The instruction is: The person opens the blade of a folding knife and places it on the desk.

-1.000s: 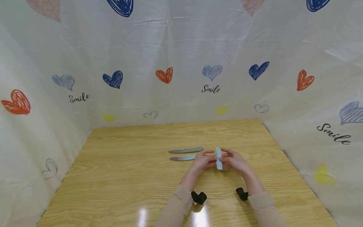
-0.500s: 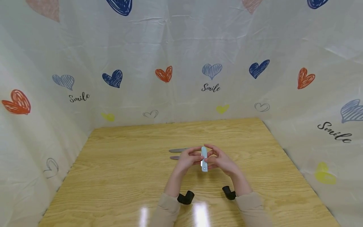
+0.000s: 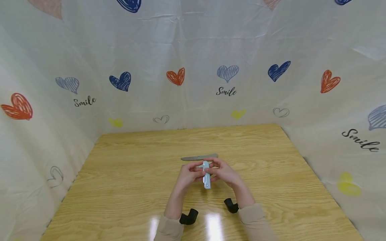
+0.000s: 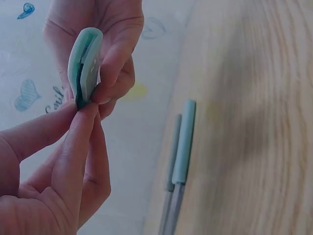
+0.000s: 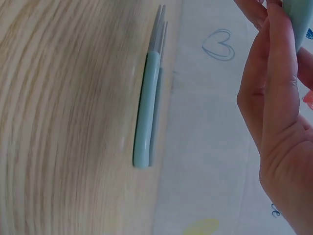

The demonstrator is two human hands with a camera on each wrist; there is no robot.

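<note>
A light blue folding knife (image 3: 206,177), folded up, is held above the table between both hands. My right hand (image 3: 226,174) grips its handle from the right with thumb and fingers. From the other side, my left hand (image 3: 186,174) pinches the knife's slotted edge with thumb and forefinger, as the left wrist view shows at the pale folding knife (image 4: 85,66). Behind the hands lie two opened knives: one with a grey-green handle (image 3: 209,156), and one with a light blue handle (image 5: 147,112) that the hands mostly hide in the head view.
The wooden table (image 3: 126,187) runs up to a white curtain (image 3: 199,40) printed with hearts and words. Both wrists wear black camera mounts (image 3: 189,217). Light glares off the table's near part.
Both hands have moved left and slightly nearer with the folded knife, now in front of the blue-handled knife on the table. Both hands keep hold of it, and it still looks folded.
</note>
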